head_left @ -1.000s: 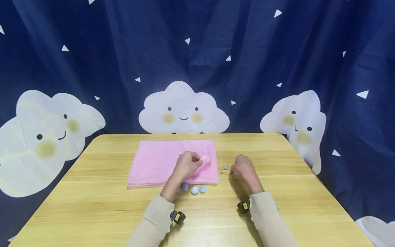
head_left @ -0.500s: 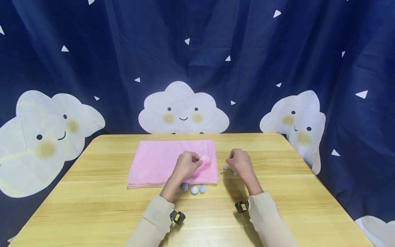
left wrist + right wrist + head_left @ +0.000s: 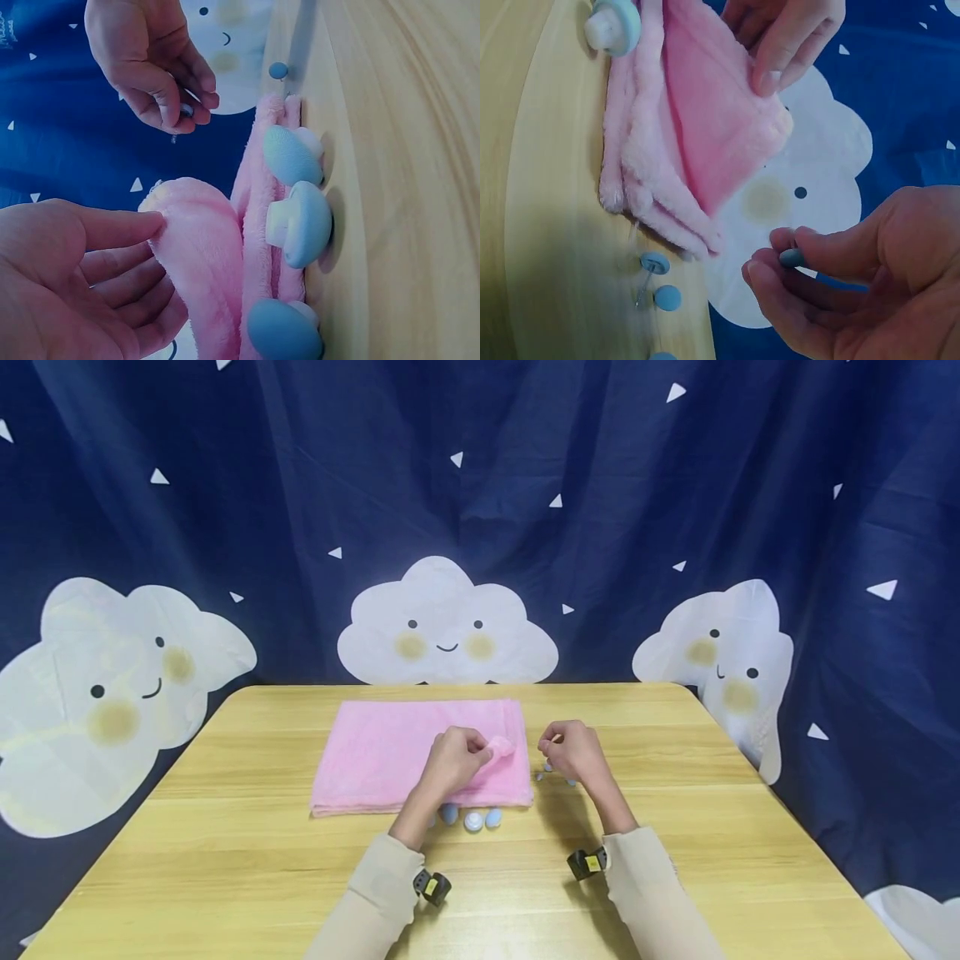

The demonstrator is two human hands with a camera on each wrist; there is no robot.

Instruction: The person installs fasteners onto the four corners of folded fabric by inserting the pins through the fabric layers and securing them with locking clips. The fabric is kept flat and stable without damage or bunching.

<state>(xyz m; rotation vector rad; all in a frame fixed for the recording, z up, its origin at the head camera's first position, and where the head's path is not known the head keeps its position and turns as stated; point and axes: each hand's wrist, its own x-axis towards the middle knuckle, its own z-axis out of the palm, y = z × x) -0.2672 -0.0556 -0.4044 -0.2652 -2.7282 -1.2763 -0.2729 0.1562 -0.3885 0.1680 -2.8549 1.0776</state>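
The left hand (image 3: 450,762) pinches up a corner of the soft, floppy pink towel (image 3: 390,752) while right hand (image 3: 573,750) fingertips pinch a tiny, slippery-looking blue-headed pin (image 3: 792,258).

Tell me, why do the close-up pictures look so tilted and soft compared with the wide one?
Head view: even light, sharp, soft shadows under the hands on the table. Left wrist view: turned sideways, the left hand and pink towel slightly blurred up close. Right wrist view: also sideways, the right hand soft-edged.
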